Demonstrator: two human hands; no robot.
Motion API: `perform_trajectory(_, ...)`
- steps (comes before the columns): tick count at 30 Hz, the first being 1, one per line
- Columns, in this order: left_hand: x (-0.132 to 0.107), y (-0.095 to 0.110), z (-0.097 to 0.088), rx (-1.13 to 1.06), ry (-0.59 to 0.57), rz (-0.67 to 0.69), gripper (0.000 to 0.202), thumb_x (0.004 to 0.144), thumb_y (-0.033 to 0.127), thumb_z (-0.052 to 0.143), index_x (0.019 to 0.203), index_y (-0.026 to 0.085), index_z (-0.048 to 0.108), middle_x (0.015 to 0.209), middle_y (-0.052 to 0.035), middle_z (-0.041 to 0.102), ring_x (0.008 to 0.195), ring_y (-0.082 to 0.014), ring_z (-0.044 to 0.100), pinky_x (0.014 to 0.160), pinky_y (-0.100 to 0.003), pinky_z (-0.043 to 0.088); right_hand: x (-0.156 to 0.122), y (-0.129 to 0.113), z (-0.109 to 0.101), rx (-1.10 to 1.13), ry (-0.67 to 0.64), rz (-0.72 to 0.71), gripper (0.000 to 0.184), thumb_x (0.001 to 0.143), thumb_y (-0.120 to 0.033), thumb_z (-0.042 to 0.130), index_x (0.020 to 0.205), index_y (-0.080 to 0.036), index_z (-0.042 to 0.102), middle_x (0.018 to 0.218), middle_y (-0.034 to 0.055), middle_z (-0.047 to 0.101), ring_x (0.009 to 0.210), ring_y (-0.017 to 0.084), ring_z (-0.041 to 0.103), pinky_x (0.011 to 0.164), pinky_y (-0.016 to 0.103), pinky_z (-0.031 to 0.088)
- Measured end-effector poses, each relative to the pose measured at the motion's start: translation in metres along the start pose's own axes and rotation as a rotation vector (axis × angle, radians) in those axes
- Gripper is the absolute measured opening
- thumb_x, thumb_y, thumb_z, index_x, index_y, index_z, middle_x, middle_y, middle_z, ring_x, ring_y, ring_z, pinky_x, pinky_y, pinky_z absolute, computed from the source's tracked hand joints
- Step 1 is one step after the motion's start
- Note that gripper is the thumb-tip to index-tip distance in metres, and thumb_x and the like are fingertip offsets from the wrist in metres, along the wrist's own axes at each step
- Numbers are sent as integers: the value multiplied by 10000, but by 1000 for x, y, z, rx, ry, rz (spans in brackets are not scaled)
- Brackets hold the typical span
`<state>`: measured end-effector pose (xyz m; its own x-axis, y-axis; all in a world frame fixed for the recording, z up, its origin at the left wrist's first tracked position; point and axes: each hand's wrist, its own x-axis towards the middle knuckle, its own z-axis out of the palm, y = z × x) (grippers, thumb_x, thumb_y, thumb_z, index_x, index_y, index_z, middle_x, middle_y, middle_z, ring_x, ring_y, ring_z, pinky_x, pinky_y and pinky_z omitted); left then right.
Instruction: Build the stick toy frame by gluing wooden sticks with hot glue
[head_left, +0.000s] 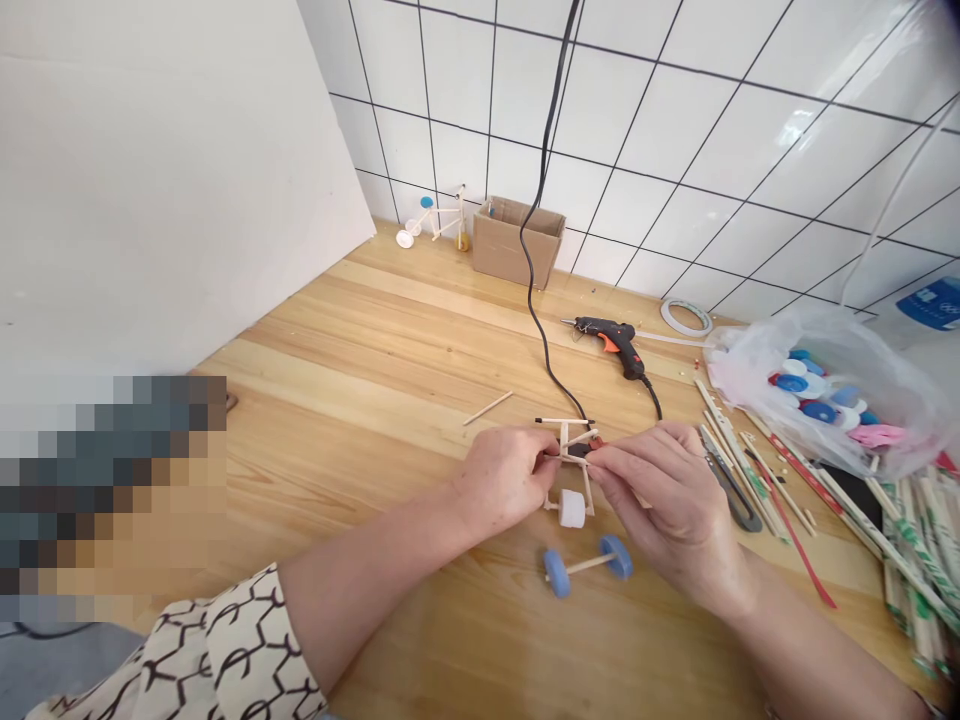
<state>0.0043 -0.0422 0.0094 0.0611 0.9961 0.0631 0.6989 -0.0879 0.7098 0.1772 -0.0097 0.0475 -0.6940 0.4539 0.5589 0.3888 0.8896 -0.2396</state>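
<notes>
My left hand (502, 480) and my right hand (652, 490) both grip a small frame of glued wooden sticks (564, 437) above the wooden table top (390, 340). Their fingers meet at its middle and hide the joints there. A white cylindrical wheel (571, 508) hangs on the frame's near end, just beyond my left hand. Close below it, a wooden axle with blue bottle-cap wheels (589, 563) lies loose on the table. A single loose wooden stick (487, 407) lies left of my hands.
A black hot glue gun (607, 345) lies behind my hands, its black cable (536, 260) rising along the wall. A finished stick model (435, 220) and a cardboard box (510, 240) stand by the tiles. At right are a plastic bag of bottle caps (817, 390), scissors (727, 490) and bundled sticks (919, 560).
</notes>
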Motion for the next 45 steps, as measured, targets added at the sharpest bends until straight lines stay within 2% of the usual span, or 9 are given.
perform_trajectory(10, 1, -3, 4, -5, 62, 14, 123, 757, 197, 564, 789, 225, 679, 691, 18, 689, 618, -137, 607, 569, -220, 428, 0, 2, 0, -7, -1, 7, 124, 816, -92, 586, 894, -183, 617, 799, 33, 684, 690, 147, 583, 689, 335, 368)
perform_trajectory(20, 1, -3, 5, -63, 72, 62, 117, 753, 161, 569, 769, 206, 676, 689, 17, 673, 615, -124, 588, 572, -213, 426, -1, 2, 0, 10, -4, 13, 154, 817, -95, 588, 949, -172, 606, 811, 38, 680, 697, 151, 579, 687, 339, 367)
perform_trajectory(30, 1, -3, 6, -58, 68, 50, 87, 758, 198, 590, 781, 208, 673, 655, 19, 658, 575, -117, 571, 540, -206, 409, -3, 4, -1, 22, -25, -1, 156, 828, -120, 578, 968, -186, 595, 832, 44, 690, 688, 153, 562, 677, 331, 366)
perform_trajectory(35, 1, -3, 6, -66, 73, 38, 82, 744, 197, 609, 787, 208, 678, 629, 25, 643, 560, -115, 560, 534, -206, 409, -4, 6, 0, 21, -37, -5, 137, 844, -132, 565, 964, -185, 603, 844, 49, 692, 699, 151, 564, 681, 330, 361)
perform_trajectory(45, 2, -1, 7, -64, 82, 115, 105, 757, 170, 595, 789, 211, 686, 681, 10, 656, 613, -119, 582, 565, -203, 422, -3, 3, 4, 23, -32, 8, 100, 859, -126, 538, 889, -178, 618, 795, 40, 679, 688, 145, 554, 665, 319, 339)
